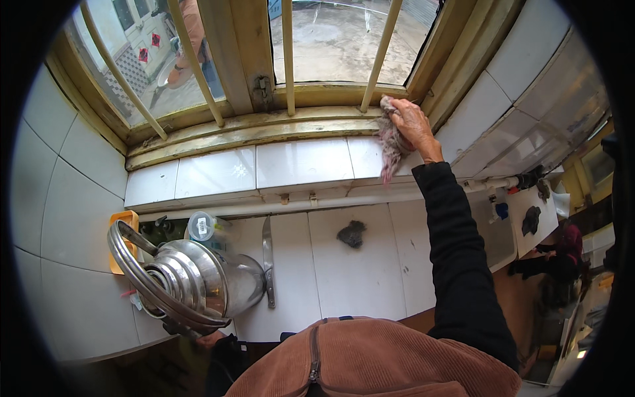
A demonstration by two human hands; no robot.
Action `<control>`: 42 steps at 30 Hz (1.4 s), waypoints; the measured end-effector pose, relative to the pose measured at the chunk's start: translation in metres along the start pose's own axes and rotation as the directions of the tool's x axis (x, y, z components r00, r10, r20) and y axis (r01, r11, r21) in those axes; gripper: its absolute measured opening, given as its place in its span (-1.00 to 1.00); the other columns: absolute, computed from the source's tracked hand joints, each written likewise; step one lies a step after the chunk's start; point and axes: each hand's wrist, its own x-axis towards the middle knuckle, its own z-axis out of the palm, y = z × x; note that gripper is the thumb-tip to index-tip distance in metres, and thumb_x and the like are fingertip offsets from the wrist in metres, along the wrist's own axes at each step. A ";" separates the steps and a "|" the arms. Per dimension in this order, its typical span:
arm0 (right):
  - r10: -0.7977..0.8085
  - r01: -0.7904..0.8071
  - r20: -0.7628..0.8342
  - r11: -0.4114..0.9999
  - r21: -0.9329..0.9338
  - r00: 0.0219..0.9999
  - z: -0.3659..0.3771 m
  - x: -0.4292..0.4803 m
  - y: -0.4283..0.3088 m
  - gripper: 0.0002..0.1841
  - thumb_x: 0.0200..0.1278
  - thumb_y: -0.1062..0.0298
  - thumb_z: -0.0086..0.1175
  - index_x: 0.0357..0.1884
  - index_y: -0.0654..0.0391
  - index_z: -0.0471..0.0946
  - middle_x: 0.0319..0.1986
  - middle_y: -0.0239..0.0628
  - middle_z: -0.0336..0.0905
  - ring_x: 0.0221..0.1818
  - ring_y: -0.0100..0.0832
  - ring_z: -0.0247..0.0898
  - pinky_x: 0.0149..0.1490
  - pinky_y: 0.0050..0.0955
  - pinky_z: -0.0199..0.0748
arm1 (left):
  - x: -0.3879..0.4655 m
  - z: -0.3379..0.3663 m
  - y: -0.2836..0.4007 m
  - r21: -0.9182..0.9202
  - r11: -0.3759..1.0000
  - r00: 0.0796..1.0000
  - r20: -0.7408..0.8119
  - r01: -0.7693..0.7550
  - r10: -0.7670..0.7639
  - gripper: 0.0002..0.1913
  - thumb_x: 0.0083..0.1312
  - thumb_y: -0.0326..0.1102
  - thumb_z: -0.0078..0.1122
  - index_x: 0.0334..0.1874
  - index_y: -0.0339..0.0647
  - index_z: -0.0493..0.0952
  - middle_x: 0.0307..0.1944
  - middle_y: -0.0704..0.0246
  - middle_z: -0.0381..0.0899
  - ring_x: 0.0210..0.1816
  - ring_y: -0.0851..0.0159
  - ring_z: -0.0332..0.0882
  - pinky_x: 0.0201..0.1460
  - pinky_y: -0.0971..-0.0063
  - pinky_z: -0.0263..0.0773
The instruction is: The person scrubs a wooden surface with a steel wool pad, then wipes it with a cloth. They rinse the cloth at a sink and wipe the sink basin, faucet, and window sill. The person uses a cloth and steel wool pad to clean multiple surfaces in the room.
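Note:
My right hand (412, 125) grips a bunched, frayed grey-pink rag (391, 141) at the lower right corner of the wooden window frame (317, 119). Part of the rag hangs over the white-tiled sill (302, 162). Low at the left, my left hand (212, 339) shows only partly beneath the handle of a metal thermos flask (198, 280); whether it holds anything is unclear. A knife (268, 263) lies beside the flask on the white-tiled counter (292, 293). Farther right on the counter lies a dark scouring pad (352, 234).
Upright bars (289, 59) cross the window. Behind the flask are a lidded plastic container (201, 226) and an orange tray (124, 218). A white pipe (347, 197) runs below the sill. A sink (496, 233) lies to the right; beyond it is another person (568, 248).

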 end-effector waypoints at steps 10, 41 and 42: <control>-0.365 0.370 0.065 0.917 -0.149 0.929 0.030 -0.033 -0.048 -0.68 0.18 0.50 0.13 0.00 0.03 0.57 0.06 -0.39 0.52 0.02 -0.21 0.43 0.10 -0.21 0.52 | 0.007 -0.011 0.018 0.030 0.990 0.982 0.127 0.134 -0.137 -0.62 0.46 -0.18 -0.17 -0.11 -0.45 0.48 -0.18 -0.09 0.60 -0.19 -0.24 0.58 -0.08 -0.07 0.49; -0.506 0.591 -0.311 0.629 0.505 0.805 -0.001 0.006 -0.164 -0.59 0.23 0.49 0.12 0.15 0.17 0.48 0.14 -0.09 0.49 0.10 -0.06 0.50 0.23 -0.29 0.43 | -0.006 -0.054 0.048 -0.203 0.934 0.956 0.062 0.293 -0.287 -0.58 0.55 -0.15 -0.30 -0.11 -0.42 0.47 -0.18 -0.20 0.58 -0.09 -0.30 0.53 0.02 -0.04 0.42; -0.476 0.601 -0.369 0.598 0.530 0.798 -0.002 0.012 -0.186 -0.59 0.23 0.49 0.14 0.15 0.17 0.46 0.14 -0.09 0.49 0.11 -0.07 0.49 0.22 -0.29 0.44 | -0.007 -0.058 0.049 -0.232 0.922 0.951 0.079 0.310 -0.300 -0.58 0.55 -0.15 -0.31 -0.11 -0.42 0.47 -0.17 -0.21 0.58 -0.08 -0.31 0.52 0.02 -0.04 0.42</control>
